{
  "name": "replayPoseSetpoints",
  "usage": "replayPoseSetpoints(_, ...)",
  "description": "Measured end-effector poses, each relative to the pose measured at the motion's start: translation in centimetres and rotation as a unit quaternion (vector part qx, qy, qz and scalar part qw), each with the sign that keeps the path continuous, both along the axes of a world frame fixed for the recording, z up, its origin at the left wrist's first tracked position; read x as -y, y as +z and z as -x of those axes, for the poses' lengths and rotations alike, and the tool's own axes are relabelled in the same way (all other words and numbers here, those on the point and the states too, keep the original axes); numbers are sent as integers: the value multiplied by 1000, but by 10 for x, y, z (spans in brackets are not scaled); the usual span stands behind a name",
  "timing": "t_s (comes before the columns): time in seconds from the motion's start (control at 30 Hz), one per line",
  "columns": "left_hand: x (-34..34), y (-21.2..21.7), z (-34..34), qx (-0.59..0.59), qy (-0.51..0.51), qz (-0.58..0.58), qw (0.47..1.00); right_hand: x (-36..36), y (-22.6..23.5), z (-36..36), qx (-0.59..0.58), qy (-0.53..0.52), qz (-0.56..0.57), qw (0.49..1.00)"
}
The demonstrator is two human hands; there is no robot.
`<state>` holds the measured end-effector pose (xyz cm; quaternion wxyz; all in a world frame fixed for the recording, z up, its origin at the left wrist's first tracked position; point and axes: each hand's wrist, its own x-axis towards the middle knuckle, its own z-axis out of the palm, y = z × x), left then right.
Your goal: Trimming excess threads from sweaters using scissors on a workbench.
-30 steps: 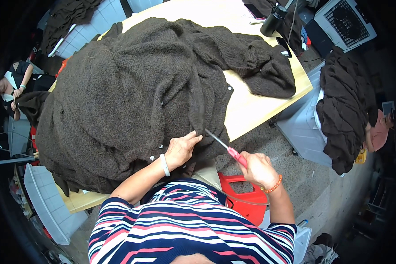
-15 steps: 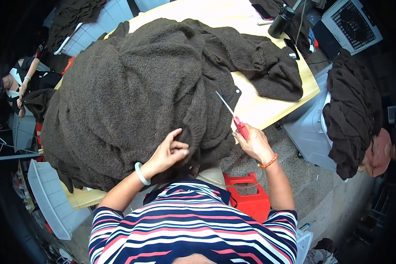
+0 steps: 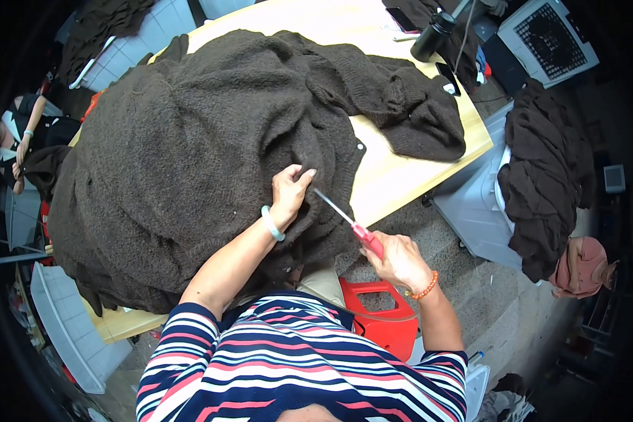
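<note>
A large dark brown knitted garment (image 3: 190, 141) lies heaped in loose folds over a pale wooden table (image 3: 394, 190). My left hand (image 3: 288, 191), with a pale bangle at its wrist, is closed on the right part of the knit, thumb and fingertips drawn together at a fold. My right hand (image 3: 399, 259) grips a red-handled tool (image 3: 362, 235) with a thin, straight metal shaft. Its tip points up and left, close to my left fingertips; whether it touches the knit I cannot tell.
A black bottle (image 3: 432, 35) and a phone (image 3: 448, 79) lie near the table's far right. Brown knits overflow a pale bin (image 3: 475, 200) at right. A red stool (image 3: 383, 330) stands below me. One person (image 3: 32, 130) is at left, another (image 3: 582, 267) at right.
My left hand has moved up and right along the knit, its fingers now pinched together. My right hand has come down slightly with the tool. The whole view has shifted a little left.
</note>
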<state>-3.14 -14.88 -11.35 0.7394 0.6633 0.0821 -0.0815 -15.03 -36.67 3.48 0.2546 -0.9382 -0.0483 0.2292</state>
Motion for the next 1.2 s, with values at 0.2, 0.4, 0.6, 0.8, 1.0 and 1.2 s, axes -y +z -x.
replayPoseSetpoints(0.2,-10,-2,35,59,-82,-113,988,4,7,-27,16,18,21,999)
replayPoseSetpoints(0.4,-6,-9,35,68,-91,-85,990,6,-11,-75,70,55,34,995)
replayPoseSetpoints(0.6,-13,-7,36,64,-67,-72,993,23,8,-11,-74,98,-11,992)
replayPoseSetpoints(0.8,20,33,58,72,-196,-113,971,37,1,-8,10,-83,-96,992)
replayPoseSetpoints(1.0,47,34,77,124,-247,-128,952,14,-33,-32,22,-172,-239,955)
replayPoseSetpoints(1.2,23,27,60,-20,-285,16,958,-5,-80,-30,19,-226,-297,928)
